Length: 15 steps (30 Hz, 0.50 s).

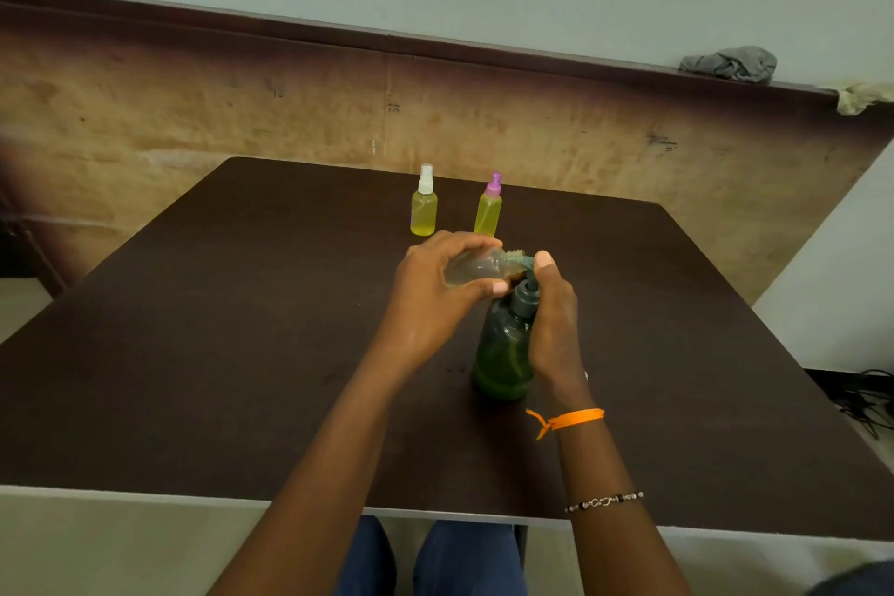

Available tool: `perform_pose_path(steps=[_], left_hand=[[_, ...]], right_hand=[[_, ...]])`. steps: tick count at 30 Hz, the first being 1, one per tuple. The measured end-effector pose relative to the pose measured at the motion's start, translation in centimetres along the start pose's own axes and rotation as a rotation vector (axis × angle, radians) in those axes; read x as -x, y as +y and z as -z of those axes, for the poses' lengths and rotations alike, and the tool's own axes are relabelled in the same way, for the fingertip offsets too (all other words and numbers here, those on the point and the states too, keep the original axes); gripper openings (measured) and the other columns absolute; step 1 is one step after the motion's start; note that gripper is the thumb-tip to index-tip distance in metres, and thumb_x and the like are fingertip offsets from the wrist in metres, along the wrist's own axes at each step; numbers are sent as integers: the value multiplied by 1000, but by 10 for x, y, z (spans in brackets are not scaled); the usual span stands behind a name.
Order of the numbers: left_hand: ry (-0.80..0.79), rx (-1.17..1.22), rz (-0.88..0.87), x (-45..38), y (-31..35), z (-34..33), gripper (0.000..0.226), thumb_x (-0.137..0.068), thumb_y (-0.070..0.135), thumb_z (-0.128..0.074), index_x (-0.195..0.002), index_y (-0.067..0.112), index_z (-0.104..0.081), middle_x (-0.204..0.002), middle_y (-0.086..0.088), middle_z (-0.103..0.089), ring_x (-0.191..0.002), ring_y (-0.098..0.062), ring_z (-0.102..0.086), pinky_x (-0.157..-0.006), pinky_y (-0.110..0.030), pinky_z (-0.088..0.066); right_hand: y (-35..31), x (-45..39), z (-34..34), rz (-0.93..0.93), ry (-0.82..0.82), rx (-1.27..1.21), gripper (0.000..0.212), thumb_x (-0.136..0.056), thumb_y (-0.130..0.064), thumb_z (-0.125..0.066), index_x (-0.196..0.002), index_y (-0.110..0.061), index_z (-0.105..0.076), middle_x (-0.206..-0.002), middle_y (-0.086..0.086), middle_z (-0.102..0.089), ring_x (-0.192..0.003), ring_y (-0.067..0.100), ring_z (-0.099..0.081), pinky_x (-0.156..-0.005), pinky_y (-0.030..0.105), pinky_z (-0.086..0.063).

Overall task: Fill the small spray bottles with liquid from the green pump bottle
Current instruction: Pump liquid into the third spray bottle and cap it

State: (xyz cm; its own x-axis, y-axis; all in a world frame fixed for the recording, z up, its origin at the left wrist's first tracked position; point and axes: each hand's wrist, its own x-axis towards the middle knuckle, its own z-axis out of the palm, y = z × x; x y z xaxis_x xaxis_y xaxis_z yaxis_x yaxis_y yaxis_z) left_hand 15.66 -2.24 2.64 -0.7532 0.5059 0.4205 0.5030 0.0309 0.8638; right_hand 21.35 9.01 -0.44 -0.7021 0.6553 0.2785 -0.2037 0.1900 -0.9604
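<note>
The green pump bottle (pixel 500 348) stands upright near the middle of the dark table (pixel 242 329). My right hand (pixel 551 319) wraps its right side, thumb on the grey pump head. My left hand (pixel 435 286) holds a small clear uncapped bottle (pixel 476 267) tilted on its side, its threaded mouth against the pump spout; a little pale liquid lies inside. Farther back stand two capped spray bottles filled with yellow liquid: one with a white sprayer (pixel 424 207), one with a purple sprayer (pixel 488 207).
A wooden panel (pixel 242 111) rises behind the table. A grey cloth (pixel 728 63) lies on the ledge at the top right. Cables (pixel 871 397) lie on the floor to the right. My knees show below the table's near edge.
</note>
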Motion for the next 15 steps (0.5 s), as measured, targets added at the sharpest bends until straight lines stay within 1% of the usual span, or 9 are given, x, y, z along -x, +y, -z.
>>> perform_pose_path(steps=[1,3,5,7,9,10,11,12,15], left_hand=[[-1,0,2,0,0,1,39,-69,18,-79,-103,32,-67,-104,10,-64,-106,-15,-58,-95,-45,-47],[-3,-6,4,0,-1,2,39,-69,16,-79,-104,30,-67,-105,10,-64,-106,-15,-58,-95,-44,-47],[0,-6,2,1,0,2,39,-69,16,-79,-105,29,-67,-105,9,-65,-107,-16,-58,-95,-44,-47],[-3,-19,1,1,-1,2,40,-69,16,-79,-105,28,-67,-105,9,-65,-107,-16,-58,-95,-43,-47],[-4,-32,7,2,-2,1,40,-69,16,-79,-106,28,-67,-105,9,-64,-107,-17,-57,-94,-43,-47],[-6,-29,10,2,-3,1,40,-69,16,-79,-106,28,-67,-105,9,-64,-107,-17,-57,-94,-43,-47],[-6,-25,12,3,-3,1,40,-69,16,-79,-106,28,-67,-105,8,-64,-107,-17,-57,-94,-42,-47],[-7,-18,15,3,-3,1,39,-70,15,-78,-106,27,-67,-105,7,-64,-106,-16,-58,-94,-39,-47],[-10,21,16,3,2,3,38,-72,12,-77,-107,23,-67,-104,7,-64,-103,-7,-59,-90,-19,-47]], right_hand=[[0,0,0,-22,-6,-2,60,-74,-65,-40,-70,-12,-69,-84,24,-68,-86,42,-62,-87,59,-46],[-1,-1,0,-38,-7,8,64,-73,-66,-40,-70,-8,-67,-86,27,-67,-88,43,-62,-88,59,-46],[0,-2,-1,-32,14,30,64,-74,-64,-39,-65,-4,-59,-76,26,-63,-78,43,-57,-83,61,-45],[1,-3,-2,3,63,77,56,-74,-60,-36,-54,-10,-51,-66,21,-55,-67,37,-50,-73,61,-44],[0,-3,-3,27,112,154,54,-72,-57,-32,-53,-9,-49,-63,23,-51,-65,41,-47,-69,59,-44],[-2,-2,-4,28,119,167,54,-71,-56,-31,-53,-9,-49,-62,22,-51,-64,40,-46,-68,58,-44],[-4,-2,-4,29,118,158,52,-71,-56,-31,-52,-12,-49,-61,19,-51,-63,37,-46,-68,58,-44],[-5,-1,-5,24,103,142,50,-72,-57,-31,-49,-17,-49,-60,15,-52,-63,34,-47,-69,58,-45],[-3,-1,-4,0,15,127,66,-77,-70,-27,-49,-20,-60,-60,9,-62,-71,37,-60,-81,58,-47]])
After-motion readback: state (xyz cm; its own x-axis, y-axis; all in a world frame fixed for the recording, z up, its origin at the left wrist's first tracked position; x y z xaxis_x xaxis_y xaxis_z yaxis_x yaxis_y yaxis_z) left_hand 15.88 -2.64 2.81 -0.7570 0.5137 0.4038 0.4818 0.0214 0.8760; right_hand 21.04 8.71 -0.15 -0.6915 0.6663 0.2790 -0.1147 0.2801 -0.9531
